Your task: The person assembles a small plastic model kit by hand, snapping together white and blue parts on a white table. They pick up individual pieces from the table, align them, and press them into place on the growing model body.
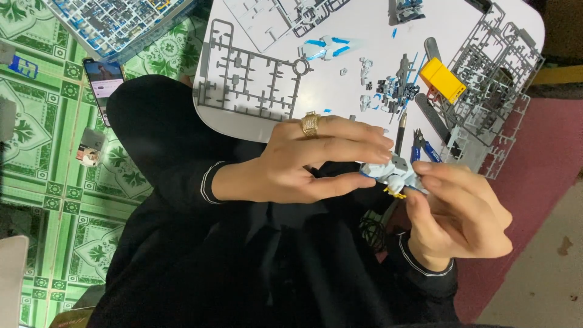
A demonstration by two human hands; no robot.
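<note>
Left hand, gold ring on one finger: grip pinching the small white model part from the left. Right hand: grip pinching the same part from the right; the part is held above the lap, just off the bench edge. White bench beyond: blue-handled nippers, yellow block, grey parts frame, small loose pieces. Green patterned floor: phone.

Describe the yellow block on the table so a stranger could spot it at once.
Start at the white table and go to its right side, beside the grey parts frames. The yellow block lies there, just above the blue-handled nippers. It is the only solid bright yellow piece among grey and blue parts.
</note>
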